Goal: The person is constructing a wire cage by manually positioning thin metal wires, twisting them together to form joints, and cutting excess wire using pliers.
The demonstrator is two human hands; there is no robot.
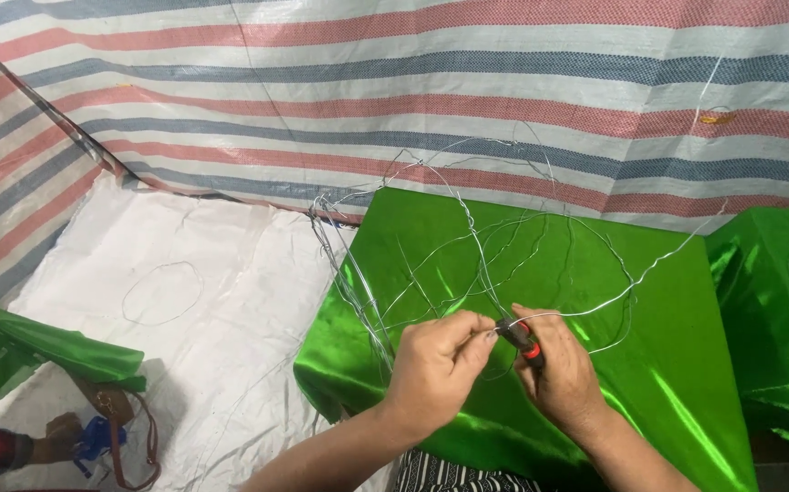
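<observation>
Silver wire (467,273) pinched between both hands' grip.

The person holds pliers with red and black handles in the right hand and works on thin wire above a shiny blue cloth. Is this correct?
Not quite: the cloth is shiny green, not blue, as the head view shows. The rest stands: the right hand holds the pliers with red and black handles, and the left hand pinches the thin wire beside them.
</observation>
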